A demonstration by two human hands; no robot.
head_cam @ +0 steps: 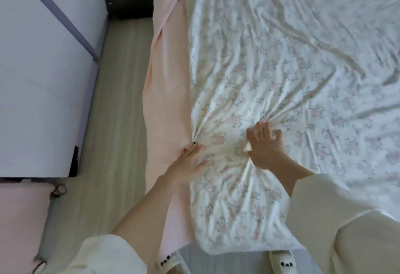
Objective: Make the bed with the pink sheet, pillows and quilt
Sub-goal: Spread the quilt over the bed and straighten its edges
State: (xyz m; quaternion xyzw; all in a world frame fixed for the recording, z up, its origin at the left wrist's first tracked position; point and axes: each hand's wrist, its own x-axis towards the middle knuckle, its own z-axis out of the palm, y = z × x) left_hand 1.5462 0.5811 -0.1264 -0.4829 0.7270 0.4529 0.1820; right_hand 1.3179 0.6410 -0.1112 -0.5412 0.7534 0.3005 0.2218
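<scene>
Quilt (281, 68): floral, spread across bed, thin, soft, light; wrinkles radiate from both hands; best gathered at near edge.
Pink sheet (168, 100): hangs down bed's left side beside quilt; limp, likely to slide.
Right hand (265, 147): flat, fingers spread, pressing quilt.
Left hand (188, 163): flat, fingers extended at quilt's left edge, gripping nothing.
</scene>
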